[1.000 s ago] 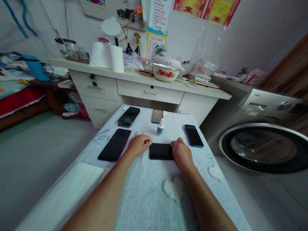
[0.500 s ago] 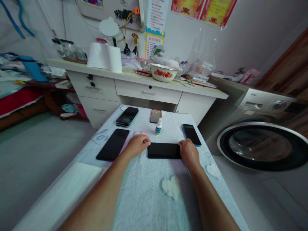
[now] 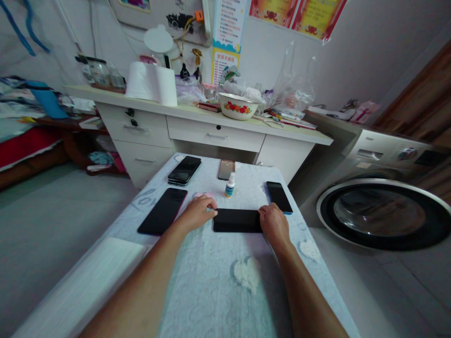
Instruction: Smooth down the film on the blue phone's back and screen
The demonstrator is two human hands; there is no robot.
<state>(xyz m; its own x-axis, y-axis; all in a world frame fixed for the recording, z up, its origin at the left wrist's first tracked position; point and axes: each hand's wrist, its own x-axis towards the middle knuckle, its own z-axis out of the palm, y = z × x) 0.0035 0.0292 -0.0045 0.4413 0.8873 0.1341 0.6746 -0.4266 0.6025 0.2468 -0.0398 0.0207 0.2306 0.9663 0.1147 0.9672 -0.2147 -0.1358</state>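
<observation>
A black phone (image 3: 237, 220) lies sideways on the patterned tablecloth (image 3: 211, 281). My left hand (image 3: 199, 211), its fingers closed, touches the phone's left end at the upper corner. At the other end my right hand (image 3: 275, 223) has its fingers closed on the phone's right edge. Beyond the phone a small spray bottle (image 3: 229, 186) stands upright. Partly behind my left hand is a pink item (image 3: 203, 194), too hidden to make out. A large dark tablet (image 3: 163, 211) lies left of my left hand, and a blue-edged phone (image 3: 279, 197) lies beyond my right hand.
Stacked phones (image 3: 184, 170) lie at the table's far left, and a brownish phone (image 3: 226, 169) at its far edge. Behind stands a white desk (image 3: 214, 136) with a flowered bowl (image 3: 238, 107) and paper rolls (image 3: 151, 83). A washing machine (image 3: 380, 188) is on the right.
The whole view has shifted slightly, so everything sits a little further left. Both hands remain at the phone's ends.
</observation>
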